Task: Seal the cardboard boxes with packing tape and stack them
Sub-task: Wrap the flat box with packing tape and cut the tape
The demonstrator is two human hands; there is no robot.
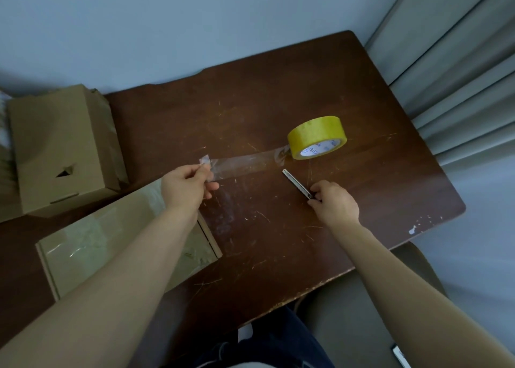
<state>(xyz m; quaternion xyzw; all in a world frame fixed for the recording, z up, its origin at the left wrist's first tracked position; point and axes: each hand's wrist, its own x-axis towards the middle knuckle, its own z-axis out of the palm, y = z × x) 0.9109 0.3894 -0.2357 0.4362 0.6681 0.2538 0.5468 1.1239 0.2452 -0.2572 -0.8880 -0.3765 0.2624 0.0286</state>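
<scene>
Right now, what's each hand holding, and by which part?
Left hand pinches the free end of the tape strip pulled off the yellow roll; right hand grips the cutter by its near end.

2 bxs point(64, 150) point(83, 245), 1 tape roll point(317, 137), 1 cutter point(296, 183)

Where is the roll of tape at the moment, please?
In the head view, the tape roll rests on the table, right of centre, just beyond the cutter in the right hand; its pulled strip reaches the left hand.
</scene>
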